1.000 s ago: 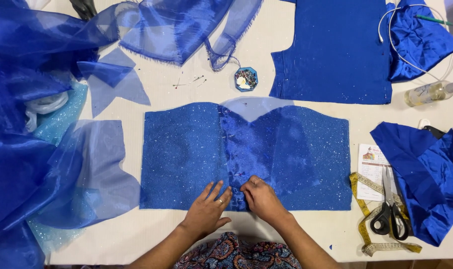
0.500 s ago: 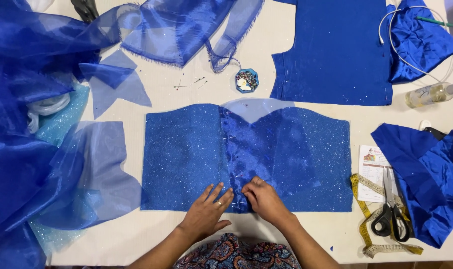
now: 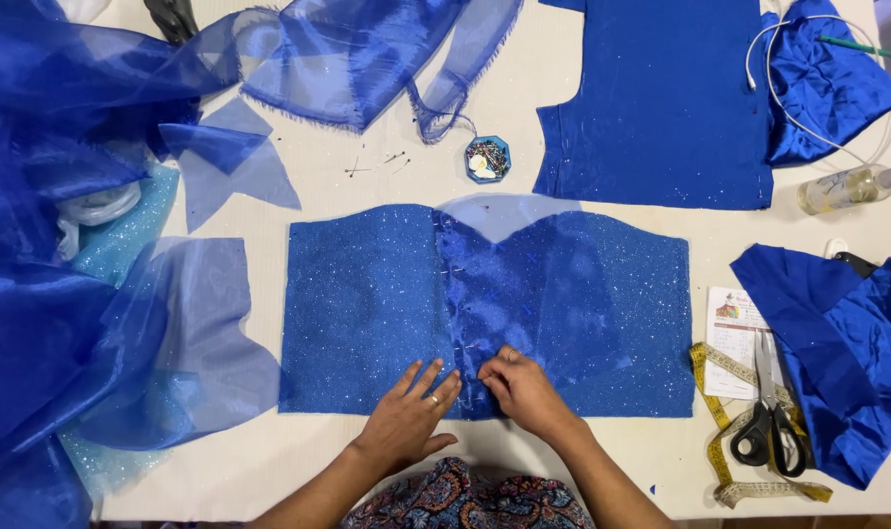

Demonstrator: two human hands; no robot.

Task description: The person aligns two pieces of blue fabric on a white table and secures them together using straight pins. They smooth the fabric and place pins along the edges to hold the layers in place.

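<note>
Glittered blue fabric panel (image 3: 367,304): laid flat at the centre of the white table (image 3: 367,186), sheer overlay pinned along its middle seam. Left hand (image 3: 411,416): fingers spread, pressing flat on the lower edge. Right hand (image 3: 524,390): fingertips pinched together at the seam. Pin box (image 3: 488,159) above; scissors (image 3: 770,411) and tape measure (image 3: 724,431) well to the right.

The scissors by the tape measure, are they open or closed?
Closed. The scissors lie flat on the table with blades together, pointing away from the person, over the yellow tape measure.
</note>
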